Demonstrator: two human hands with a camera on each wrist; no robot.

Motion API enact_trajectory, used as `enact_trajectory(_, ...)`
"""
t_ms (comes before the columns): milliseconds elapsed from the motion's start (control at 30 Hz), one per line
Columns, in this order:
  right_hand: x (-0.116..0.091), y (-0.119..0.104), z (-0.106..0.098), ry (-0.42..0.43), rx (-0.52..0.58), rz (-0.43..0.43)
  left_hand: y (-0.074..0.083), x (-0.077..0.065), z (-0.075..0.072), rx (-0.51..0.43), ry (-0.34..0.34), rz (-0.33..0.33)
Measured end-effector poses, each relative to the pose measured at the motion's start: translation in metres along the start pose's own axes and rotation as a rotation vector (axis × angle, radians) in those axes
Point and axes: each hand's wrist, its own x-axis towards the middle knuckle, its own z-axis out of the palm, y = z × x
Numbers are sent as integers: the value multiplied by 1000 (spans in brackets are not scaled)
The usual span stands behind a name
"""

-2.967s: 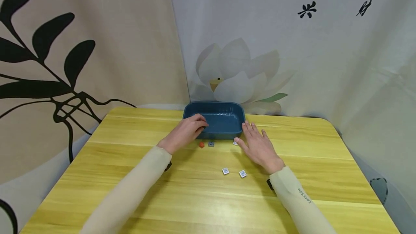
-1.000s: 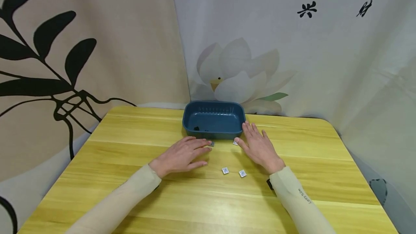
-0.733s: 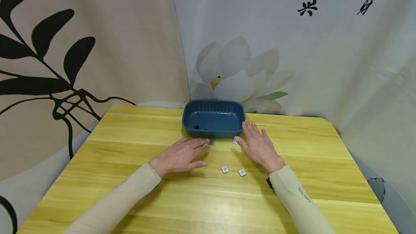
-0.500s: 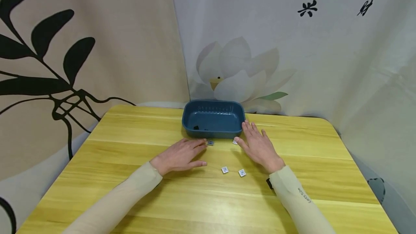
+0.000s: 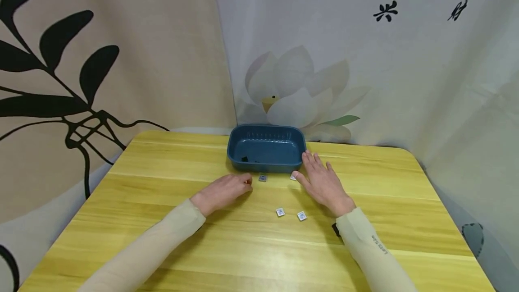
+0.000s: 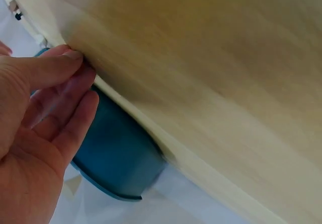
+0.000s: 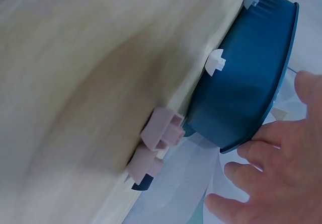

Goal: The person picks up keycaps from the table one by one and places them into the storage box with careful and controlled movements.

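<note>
My left hand (image 5: 223,191) pinches thumb and fingers together low over the table, just in front of the blue bin (image 5: 279,168). A speck of orange shows at its fingertips, from a small orange piece; in the left wrist view the fingers (image 6: 75,128) hide that piece. Flat and spread, my right hand (image 5: 324,186) rests its fingertips against the bin's right side. A small grey square piece (image 5: 263,178) lies right of the left fingertips. Beside the right thumb is a white one (image 5: 293,177), partly covered. Two more white pieces, a left one (image 5: 280,212) and a right one (image 5: 302,216), lie nearer me.
Inside the bin's front left corner sits a small black piece (image 5: 244,159). The wooden table (image 5: 251,256) ends at a printed cloth backdrop (image 5: 162,57) right behind the bin. Sleeved forearms reach in from both sides.
Three seconds ago my left hand was over the bin; it came down to the table at the orange piece, and its spread fingers have now drawn together. The right hand stays put.
</note>
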Motion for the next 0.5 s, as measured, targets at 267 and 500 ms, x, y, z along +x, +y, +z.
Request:
enact_trajectory(267, -1, 2, 1, 4, -7, 0, 6, 4, -4, -101, 19, -21)
enact_trajectory(500, 0, 3, 3, 12, -12, -5, -7, 10, -23, -229, 227, -70)
